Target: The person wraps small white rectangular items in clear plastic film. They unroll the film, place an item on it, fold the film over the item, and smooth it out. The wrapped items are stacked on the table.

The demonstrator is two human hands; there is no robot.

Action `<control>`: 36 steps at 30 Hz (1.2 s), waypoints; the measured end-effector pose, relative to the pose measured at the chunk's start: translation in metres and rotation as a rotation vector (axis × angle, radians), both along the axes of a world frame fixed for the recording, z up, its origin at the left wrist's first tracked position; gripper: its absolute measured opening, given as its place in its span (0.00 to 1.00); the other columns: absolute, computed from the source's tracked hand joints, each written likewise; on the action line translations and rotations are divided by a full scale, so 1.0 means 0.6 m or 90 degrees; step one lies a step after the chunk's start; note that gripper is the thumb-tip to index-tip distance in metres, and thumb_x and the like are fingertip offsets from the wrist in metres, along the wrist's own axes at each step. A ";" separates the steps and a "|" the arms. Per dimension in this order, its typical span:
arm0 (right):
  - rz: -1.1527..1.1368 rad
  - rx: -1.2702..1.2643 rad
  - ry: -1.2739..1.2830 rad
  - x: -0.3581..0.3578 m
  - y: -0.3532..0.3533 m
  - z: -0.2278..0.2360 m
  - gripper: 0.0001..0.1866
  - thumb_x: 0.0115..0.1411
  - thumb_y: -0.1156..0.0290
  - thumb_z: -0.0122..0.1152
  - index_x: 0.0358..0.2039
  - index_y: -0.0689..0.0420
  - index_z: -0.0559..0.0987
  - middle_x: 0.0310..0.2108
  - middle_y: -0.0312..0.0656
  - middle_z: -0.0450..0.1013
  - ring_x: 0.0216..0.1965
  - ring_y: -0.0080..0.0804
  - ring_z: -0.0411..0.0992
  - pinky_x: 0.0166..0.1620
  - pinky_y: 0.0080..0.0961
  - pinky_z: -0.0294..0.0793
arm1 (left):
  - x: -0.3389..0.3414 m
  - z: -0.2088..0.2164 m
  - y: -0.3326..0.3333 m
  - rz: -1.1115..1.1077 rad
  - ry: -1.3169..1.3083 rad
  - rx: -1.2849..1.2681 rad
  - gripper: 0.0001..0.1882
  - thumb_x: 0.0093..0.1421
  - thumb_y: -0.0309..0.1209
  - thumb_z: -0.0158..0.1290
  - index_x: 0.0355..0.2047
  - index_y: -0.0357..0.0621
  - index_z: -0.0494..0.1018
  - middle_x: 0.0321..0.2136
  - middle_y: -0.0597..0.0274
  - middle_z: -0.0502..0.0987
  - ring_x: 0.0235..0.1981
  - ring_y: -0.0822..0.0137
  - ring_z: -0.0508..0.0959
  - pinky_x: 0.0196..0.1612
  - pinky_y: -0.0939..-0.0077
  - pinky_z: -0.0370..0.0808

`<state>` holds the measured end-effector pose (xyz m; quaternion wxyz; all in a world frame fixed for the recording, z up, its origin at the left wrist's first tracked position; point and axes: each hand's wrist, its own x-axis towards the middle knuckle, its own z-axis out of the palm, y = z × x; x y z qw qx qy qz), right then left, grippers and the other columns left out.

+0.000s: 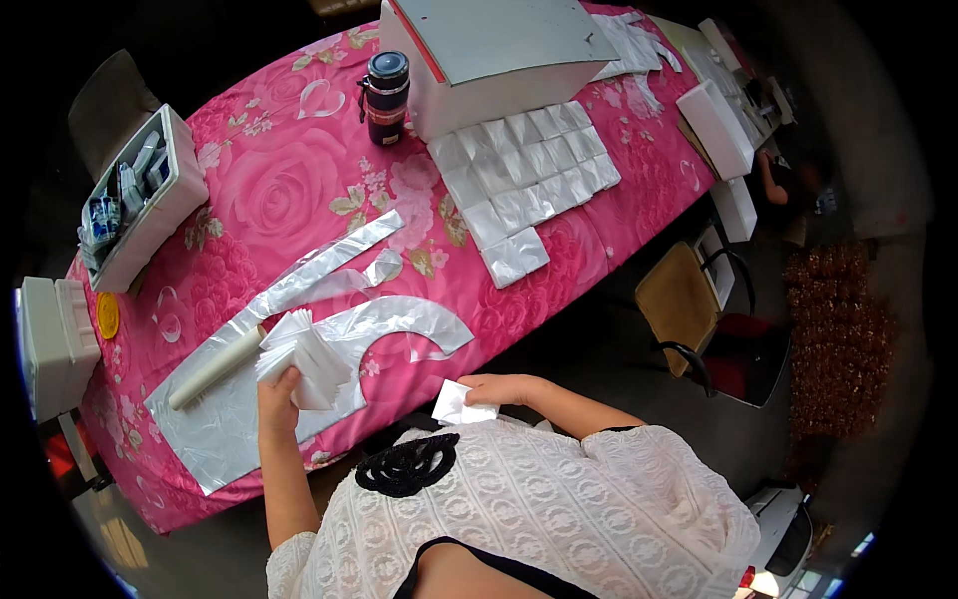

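My left hand is closed on a fanned stack of thin white folded sheets, held above the near edge of the table. Close to my body, my right hand grips one small white folded square. Beneath and beside the stack lies a silvery clear plastic bag with long handle strips, spread flat. A pale roll or tube rests on that bag. Farther off, overlapping rows of similar folded translucent squares cover part of the table. My fingertips are partly hidden by the sheets.
A pink rose-patterned cloth covers the table. On it stand a dark flask, a large white box and a foam box of small packages. At left is a yellow lid; at right, a chair.
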<state>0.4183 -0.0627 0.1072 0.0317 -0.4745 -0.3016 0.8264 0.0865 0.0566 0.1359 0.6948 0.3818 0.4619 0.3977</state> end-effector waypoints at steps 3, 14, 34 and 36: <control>-0.081 0.006 -0.012 0.053 0.043 0.034 0.19 0.51 0.72 0.50 0.46 0.61 0.67 0.39 0.36 0.68 0.40 0.21 0.66 0.42 0.21 0.66 | 0.020 -0.021 0.034 0.020 -0.031 -0.043 0.29 0.48 0.35 0.59 0.48 0.36 0.64 0.44 0.60 0.69 0.47 0.67 0.68 0.52 0.73 0.60; -0.586 0.154 -0.308 0.442 0.095 -0.099 0.16 0.55 0.72 0.53 0.43 0.66 0.68 0.36 0.43 0.71 0.35 0.27 0.71 0.39 0.23 0.70 | 0.193 -0.001 0.108 -0.036 0.091 -0.030 0.28 0.50 0.37 0.55 0.47 0.33 0.64 0.42 0.58 0.70 0.45 0.65 0.69 0.50 0.72 0.63; -0.040 0.729 -0.584 0.528 0.098 -0.210 0.55 0.34 0.69 0.70 0.59 0.61 0.45 0.51 0.52 0.57 0.52 0.50 0.54 0.55 0.39 0.53 | 0.530 0.030 -0.056 0.035 0.079 -0.196 0.26 0.45 0.31 0.60 0.44 0.36 0.67 0.39 0.62 0.72 0.42 0.69 0.71 0.46 0.74 0.65; -0.055 0.713 -0.591 0.517 0.102 -0.216 0.55 0.34 0.70 0.70 0.59 0.61 0.45 0.51 0.52 0.57 0.52 0.49 0.55 0.54 0.38 0.55 | 0.541 0.024 -0.056 0.016 0.086 -0.204 0.26 0.44 0.31 0.60 0.44 0.36 0.67 0.39 0.62 0.72 0.41 0.69 0.71 0.45 0.74 0.66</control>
